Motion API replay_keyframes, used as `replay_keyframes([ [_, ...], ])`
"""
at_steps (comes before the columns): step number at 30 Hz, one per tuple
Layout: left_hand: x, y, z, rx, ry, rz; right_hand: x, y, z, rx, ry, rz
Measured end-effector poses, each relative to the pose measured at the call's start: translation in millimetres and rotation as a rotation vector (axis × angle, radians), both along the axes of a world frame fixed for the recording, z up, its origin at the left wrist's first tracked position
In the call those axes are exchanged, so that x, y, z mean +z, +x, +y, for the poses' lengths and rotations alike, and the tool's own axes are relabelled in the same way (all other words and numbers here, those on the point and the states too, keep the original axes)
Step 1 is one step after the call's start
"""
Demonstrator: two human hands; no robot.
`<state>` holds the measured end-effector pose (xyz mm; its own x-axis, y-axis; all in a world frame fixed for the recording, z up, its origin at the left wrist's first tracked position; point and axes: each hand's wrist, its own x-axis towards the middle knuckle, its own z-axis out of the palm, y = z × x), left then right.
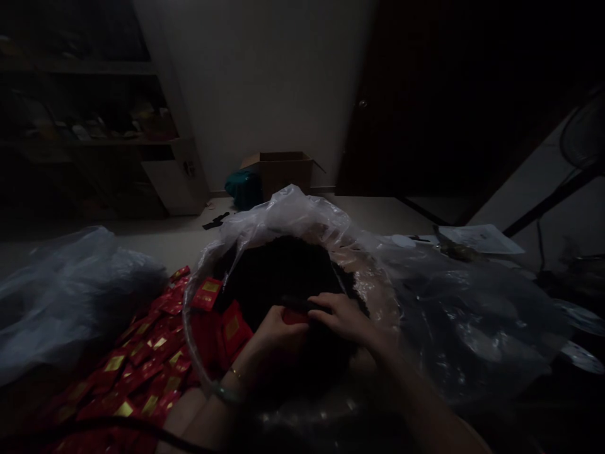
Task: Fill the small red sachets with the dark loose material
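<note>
A large clear plastic bag stands open in front of me, filled with dark loose material that looks like tea leaves. Over it, my left hand is closed on a small red packet. My right hand grips a dark, narrow tool, perhaps a scoop; its exact kind is lost in the dark. The tool lies across the top of the packet. Inside the bag's left edge rest more red packets with gold labels.
Left of the bag spreads a heap of red and gold packets, beside a crumpled plastic bag. Another clear bag lies to the right. Behind are a cardboard box, a teal bag, shelves and a dark door.
</note>
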<state>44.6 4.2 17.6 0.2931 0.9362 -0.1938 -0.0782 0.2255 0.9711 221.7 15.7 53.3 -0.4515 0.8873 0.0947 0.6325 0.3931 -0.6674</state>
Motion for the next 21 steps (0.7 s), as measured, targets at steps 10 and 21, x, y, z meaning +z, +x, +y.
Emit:
replay_keyframes([
  [10,7.3,1,-2,-0.010,-0.015,-0.014,1.6,0,0,-0.036,0.006,0.036],
  [21,14.1,-9,-1,-0.115,-0.577,-0.340,0.9,1,4,-0.093,-0.007,0.092],
])
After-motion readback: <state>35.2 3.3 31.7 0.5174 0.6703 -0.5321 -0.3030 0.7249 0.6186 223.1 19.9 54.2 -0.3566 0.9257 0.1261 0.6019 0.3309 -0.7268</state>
